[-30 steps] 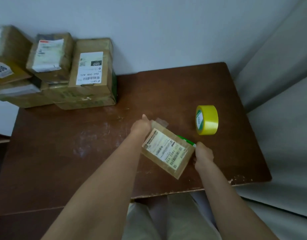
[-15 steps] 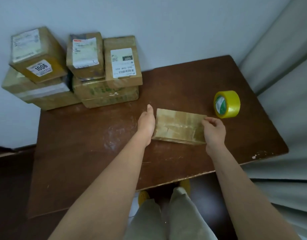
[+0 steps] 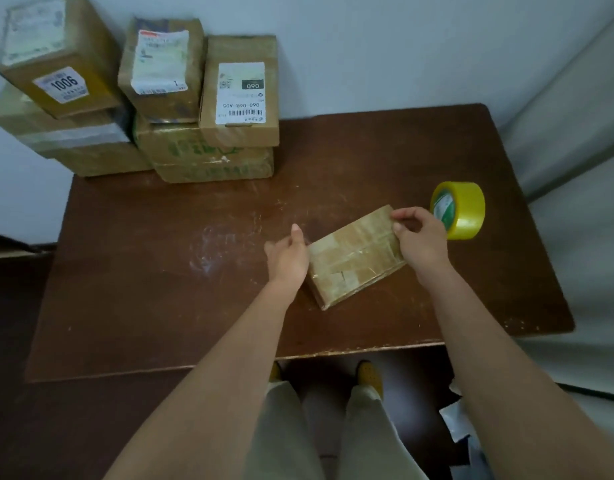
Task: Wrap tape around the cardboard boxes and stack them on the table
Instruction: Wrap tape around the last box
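Head view: a flat cardboard box [image 3: 354, 256], crossed with strips of clear tape, lies aslant near the middle of the brown table [image 3: 160, 271], its long axis running from 7 o'clock to 1 o'clock. The left hand [image 3: 287, 258] stands edge-on against the box's 9 o'clock end, fingers straight and together, thumb up; the palm side is hidden, so whether it presses or merely touches is unclear. The right hand [image 3: 419, 237] sits over the 2 o'clock corner, thumb and forefinger curled toward each other at the box's far edge. It seems to pinch that corner, or a tape end there, but the contact is too small to make out.

At 3 o'clock from the box, just beside the right hand, a roll of yellow tape [image 3: 458, 210] stands on its edge. At 10 o'clock on the table, against the wall, sits a stack of boxes [image 3: 208, 147]; their labels are partly legible, "1006" and "060" among them, the rest blurred, and the leftmost boxes overhang the table's edge. Below the table's near edge, trouser legs and yellow shoes [image 3: 369, 374] show, partly hidden by the forearms.
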